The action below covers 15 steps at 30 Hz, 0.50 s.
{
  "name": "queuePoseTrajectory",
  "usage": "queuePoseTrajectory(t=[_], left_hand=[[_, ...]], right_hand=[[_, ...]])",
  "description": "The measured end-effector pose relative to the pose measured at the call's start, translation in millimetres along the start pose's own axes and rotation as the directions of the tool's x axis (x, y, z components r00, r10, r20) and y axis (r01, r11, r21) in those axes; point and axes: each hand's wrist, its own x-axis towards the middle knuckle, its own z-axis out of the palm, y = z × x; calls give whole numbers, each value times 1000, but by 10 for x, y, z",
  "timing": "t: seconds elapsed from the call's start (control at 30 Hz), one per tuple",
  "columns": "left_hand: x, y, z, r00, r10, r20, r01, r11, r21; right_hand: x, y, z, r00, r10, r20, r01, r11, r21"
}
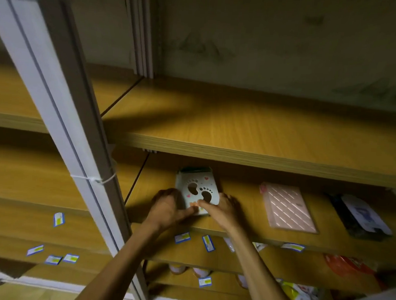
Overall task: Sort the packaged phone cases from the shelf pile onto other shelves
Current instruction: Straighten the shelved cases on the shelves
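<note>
Wooden shelf, near its front edge: footprint-pattern phone case package lies flat. Left hand and right hand pinch its front corners, fingers clamped. Judged light, stiff, slippery; hold by edges.

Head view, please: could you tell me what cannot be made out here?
- Footprint case: near end covered by left hand and right hand.
- Dark case: print blurred.
- Shelf labels: text too small.
- Lowest shelf goods: dim, cut by the frame's edge.
</note>
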Motion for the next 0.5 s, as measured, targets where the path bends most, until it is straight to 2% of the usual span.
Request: queuePoseTrajectory(t=[0.1, 0.23, 0.33, 0.5], left_hand=[[-1, 20, 35, 999, 10, -33, -13, 996, -93], [-16, 7, 159, 999, 23, -28, -31, 946, -323], [-22, 95, 214, 999, 24, -47, -42, 909, -415], [2, 138, 246, 998, -50, -40, 19, 827, -562]], right_hand=[[27, 21, 34, 1000, 1, 28, -5, 986, 167], [36, 64, 12, 999, 12, 36, -20, 971, 237], [22, 87, -47, 1000, -9, 12, 4, 956, 294], [-4, 153, -10, 1000, -19, 0, 17, 901, 433]])
